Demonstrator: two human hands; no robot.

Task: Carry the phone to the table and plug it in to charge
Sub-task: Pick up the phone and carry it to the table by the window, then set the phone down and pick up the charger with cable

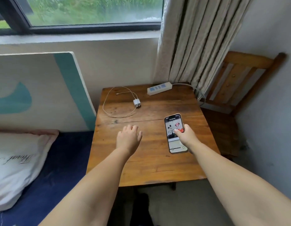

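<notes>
My right hand (pixel 186 135) grips a phone (pixel 173 126) with its lit screen facing up, low over the right side of the wooden table (pixel 146 167). Whether the phone touches the wood I cannot tell. My left hand (pixel 128 137) hovers over the table's middle, empty, with its fingers loosely spread. A white charger plug (pixel 136 103) lies at the back left of the table, and its thin white cable (pixel 107 108) loops around it. A white power strip (pixel 159 88) with blue sockets rests at the back edge.
A bed with a dark blue sheet (pixel 59 168) and a white pillow (pixel 15 165) adjoins the table's left side. A wooden chair (pixel 239 82) stands to the right behind it. A curtain (pixel 195 41) hangs over the back right corner, under a window.
</notes>
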